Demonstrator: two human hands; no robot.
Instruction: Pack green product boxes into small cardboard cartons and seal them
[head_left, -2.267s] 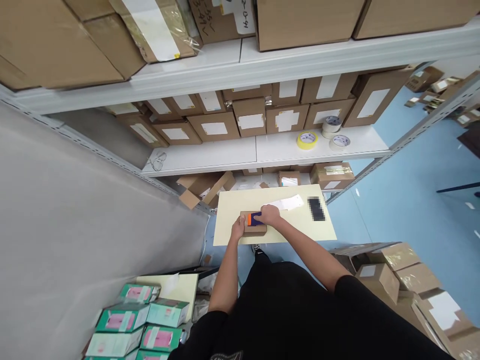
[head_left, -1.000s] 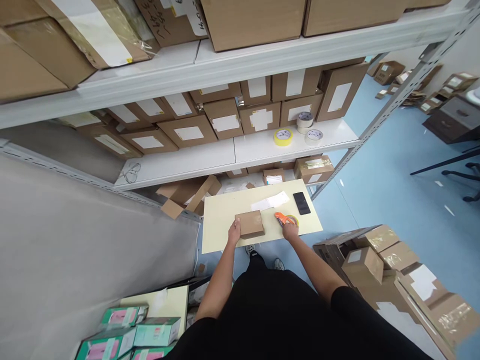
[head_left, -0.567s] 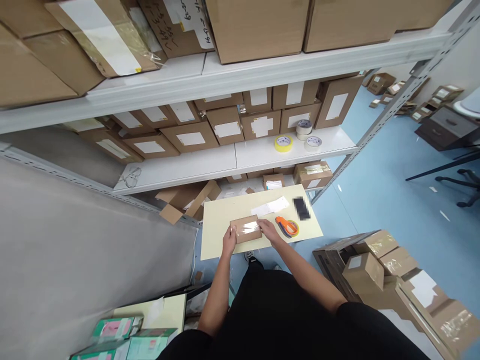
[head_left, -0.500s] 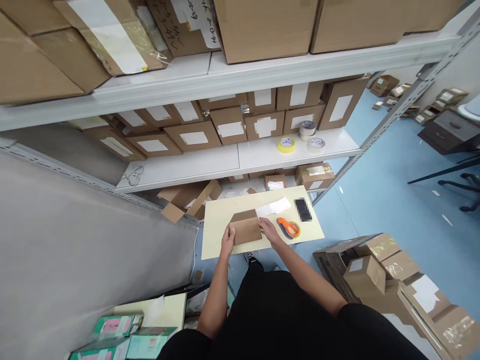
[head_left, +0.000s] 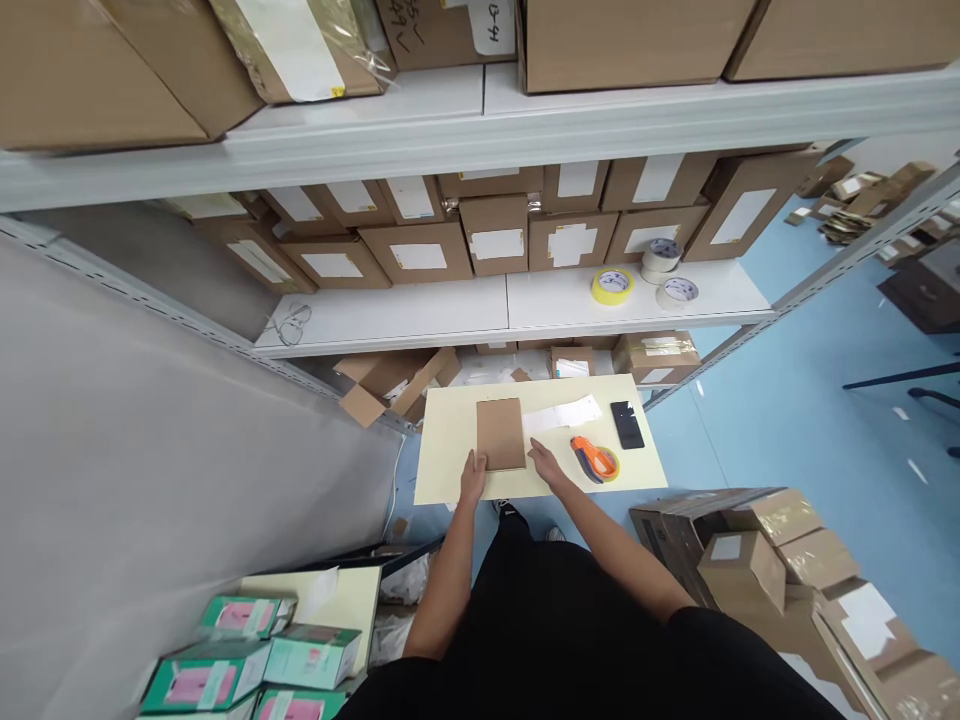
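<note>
A brown cardboard box (head_left: 500, 432), seen as one flat rectangular face, lies on the cream-coloured board (head_left: 442, 480) in front of me. My left hand (head_left: 472, 476) grips its lower left corner, thumb on the near edge. Just off the box's lower right side is my right hand (head_left: 544, 462), its fingers apart and holding nothing. A white paper sheet (head_left: 564, 414) lies beyond that hand. To its right sits an orange tape dispenser (head_left: 592, 458) beside a yellow tape roll (head_left: 613, 464). A black phone (head_left: 627, 425) rests near the board's right edge.
The shelf (head_left: 390, 322) ahead carries labelled cartons (head_left: 418, 250), a yellow tape roll (head_left: 613, 286) and white tape rolls (head_left: 677, 291). An open carton (head_left: 390, 385) stands below at left. Stacked boxes (head_left: 742, 565) are at my right, green-and-pink boxes (head_left: 202, 675) at lower left.
The box has turned from a tilted pose, with two faces showing, to one flat face. My right hand has come off its right edge. The view has shifted slightly.
</note>
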